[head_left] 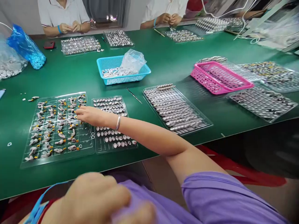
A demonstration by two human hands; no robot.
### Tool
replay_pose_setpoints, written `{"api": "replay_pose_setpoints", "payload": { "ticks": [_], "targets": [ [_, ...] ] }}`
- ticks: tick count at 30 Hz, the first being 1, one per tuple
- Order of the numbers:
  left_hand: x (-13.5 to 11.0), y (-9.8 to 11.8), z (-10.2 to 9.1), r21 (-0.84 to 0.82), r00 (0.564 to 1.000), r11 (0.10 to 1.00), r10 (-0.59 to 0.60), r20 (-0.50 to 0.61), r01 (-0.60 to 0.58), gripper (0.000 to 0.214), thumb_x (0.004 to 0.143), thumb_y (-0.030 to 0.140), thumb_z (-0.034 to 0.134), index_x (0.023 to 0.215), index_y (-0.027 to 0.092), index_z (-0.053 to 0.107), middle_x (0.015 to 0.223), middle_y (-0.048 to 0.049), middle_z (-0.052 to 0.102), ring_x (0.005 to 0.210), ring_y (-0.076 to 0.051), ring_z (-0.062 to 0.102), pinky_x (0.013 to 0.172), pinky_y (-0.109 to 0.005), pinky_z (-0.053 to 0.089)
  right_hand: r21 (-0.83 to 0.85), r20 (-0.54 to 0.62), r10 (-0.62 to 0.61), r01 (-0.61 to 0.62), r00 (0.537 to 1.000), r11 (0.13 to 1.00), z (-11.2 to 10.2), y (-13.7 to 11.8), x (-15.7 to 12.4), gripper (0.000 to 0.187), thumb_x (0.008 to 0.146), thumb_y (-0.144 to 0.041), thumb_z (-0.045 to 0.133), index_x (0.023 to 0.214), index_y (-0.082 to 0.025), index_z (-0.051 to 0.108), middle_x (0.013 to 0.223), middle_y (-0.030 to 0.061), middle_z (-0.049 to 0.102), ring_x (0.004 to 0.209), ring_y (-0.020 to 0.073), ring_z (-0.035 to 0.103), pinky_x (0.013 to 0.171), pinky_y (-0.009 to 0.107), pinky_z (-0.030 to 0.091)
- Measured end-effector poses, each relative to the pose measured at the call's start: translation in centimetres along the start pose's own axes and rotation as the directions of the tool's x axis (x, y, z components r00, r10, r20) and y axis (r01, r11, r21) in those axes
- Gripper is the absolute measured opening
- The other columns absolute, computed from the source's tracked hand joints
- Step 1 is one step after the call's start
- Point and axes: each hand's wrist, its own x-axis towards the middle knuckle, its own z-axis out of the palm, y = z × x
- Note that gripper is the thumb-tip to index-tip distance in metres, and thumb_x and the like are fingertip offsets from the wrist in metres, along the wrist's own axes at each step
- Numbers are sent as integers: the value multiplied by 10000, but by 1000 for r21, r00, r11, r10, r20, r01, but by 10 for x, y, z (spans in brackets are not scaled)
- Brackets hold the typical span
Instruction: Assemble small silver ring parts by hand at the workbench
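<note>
Curved, white, yellow-tipped pieces [61,135] are ranged in a clear plastic tray [87,145]; right hand [84,114] bunched above, left hand [92,199] blurred; neither grip can be read.

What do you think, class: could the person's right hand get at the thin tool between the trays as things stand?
Probably yes: the thin tool lies uncovered, with only a low tray of parts between it and the right hand.
</note>
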Motion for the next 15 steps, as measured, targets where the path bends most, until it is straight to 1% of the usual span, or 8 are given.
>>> {"api": "replay_pose_setpoints", "payload": {
  "ticks": [1, 2, 4, 5, 6, 7, 11, 15],
  "targets": [
    [-13, -10, 8, -48, 991, 990, -131, -41, 129, 162, 896, 178, 554, 962, 259, 678, 630, 55, 690, 493, -99, 627, 479, -191, 495, 44, -24, 12, -11, 1000, 999, -2, -3, -6, 183, 898, 28, 494, 876, -109, 613, 1136, 140, 606, 1049, 203, 526, 970, 345, 401],
    [-26, -20, 17, -61, 920, 942, -335, -205, 330, 135, 886, 166, 575, 931, 248, 673, 696, 33, 716, 554, -103, 655, 524, -182, 513, 102, -48, 32, -27, 998, 994, -4, -8, -15, 117, 895, -6, 541, 896, -103, 607, 1102, 138, 629, 1037, 199, 549, 961, 336, 419],
    [-51, -37, 36, -220, 612, 742, -655, -443, 634, 84, 837, 220, 669, 919, 237, 674, 733, 20, 704, 580, -107, 649, 554, -183, 532, 205, -77, 65, -48, 995, 978, -5, -24, -39, 53, 911, -80, 576, 953, -107, 593, 966, 89, 682, 932, 162, 617, 868, 281, 482],
    [-61, -42, 45, -342, 477, 640, -754, -452, 688, 128, 821, 268, 695, 943, 233, 677, 717, 22, 689, 560, -106, 633, 510, -176, 521, 256, -82, 74, -50, 994, 965, -3, -34, -53, 61, 929, -109, 562, 984, -119, 584, 930, 58, 695, 871, 131, 644, 809, 241, 507],
    [-68, -46, 53, -457, 388, 554, -826, -410, 696, 180, 806, 309, 711, 963, 227, 679, 711, 19, 684, 551, -109, 625, 472, -172, 512, 337, -103, 94, -54, 990, 940, 1, -45, -68, 77, 944, -138, 546, 1016, -133, 571, 922, 39, 700, 846, 108, 660, 788, 215, 521],
    [-73, -47, 59, -546, 346, 492, -869, -354, 678, 244, 787, 345, 726, 993, 222, 680, 714, 15, 689, 540, -111, 615, 444, -173, 506, 556, -172, 189, -63, 967, 829, 7, -56, -83, 88, 930, -151, 572, 1017, -139, 572, 905, 36, 702, 830, 111, 673, 775, 218, 533],
    [-73, -39, 74, -707, 379, 378, -910, -166, 598, 262, 751, 384, 751, 920, 190, 697, 703, -4, 702, 501, -111, 592, 393, -178, 495, 922, -227, 465, 35, 856, 386, 35, -96, -127, 109, 849, -224, 668, 925, -165, 616, 840, 18, 686, 791, 127, 680, 752, 245, 556],
    [-66, -32, 79, -699, 455, 361, -889, -58, 617, 185, 823, 350, 688, 912, 188, 699, 648, 15, 638, 495, -99, 571, 427, -178, 502, 958, -223, 564, 71, 795, 279, 53, -111, -144, 92, 849, -223, 650, 917, -162, 664, 829, 29, 684, 742, 115, 658, 701, 240, 556]
  ]
}}
